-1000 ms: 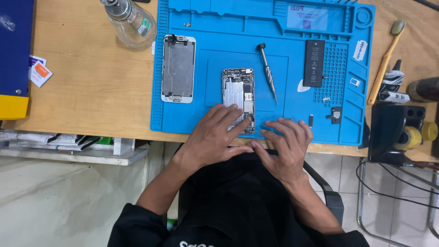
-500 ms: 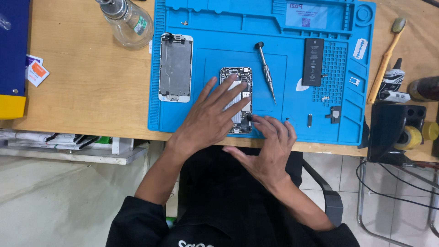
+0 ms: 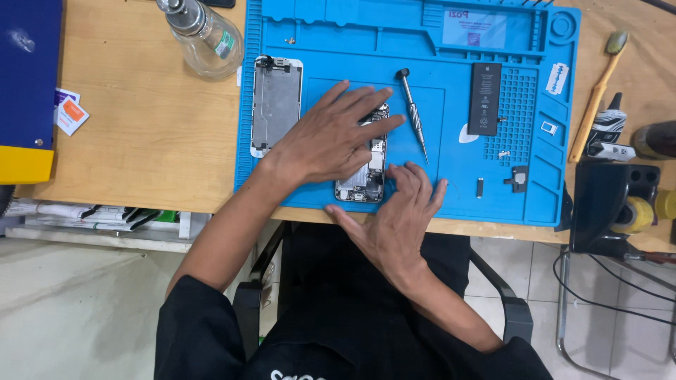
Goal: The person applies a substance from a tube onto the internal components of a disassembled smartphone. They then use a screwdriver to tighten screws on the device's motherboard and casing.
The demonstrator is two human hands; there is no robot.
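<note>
Our left hand (image 3: 331,137) lay flat and spread, gripping nothing, its palm and fingers pressed over the upper part of one opened phone body (image 3: 366,172), whose lower end showed its exposed inner parts. Our right hand (image 3: 394,218) was likewise unclenched, fingers loosely splayed, its fingertips (image 3: 398,172) resting on the mat just beside the phone's right edge; whether they touched the phone itself we could not tell. The phone lay near the front edge of one blue work mat (image 3: 549,190), left of its middle.

Just beside the left hand, on the mat's left side, lay one detached screen panel (image 3: 276,105), face down and upright along the mat. To the right of the left hand's fingertips lay one screwdriver (image 3: 412,112), its tip pointing toward us. Farther right we counted one black battery (image 3: 485,98), one white pick (image 3: 467,135) and a few small dark parts (image 3: 519,179) near the mat's dotted field, and one razor blade (image 3: 556,77).

Off the mat, on the wooden table (image 3: 141,141), stood one clear glass bottle (image 3: 204,39) to the left, and one brush (image 3: 598,91) with a wooden handle lay to the right. One black tool stand (image 3: 609,204) stood at the table's right front corner.
</note>
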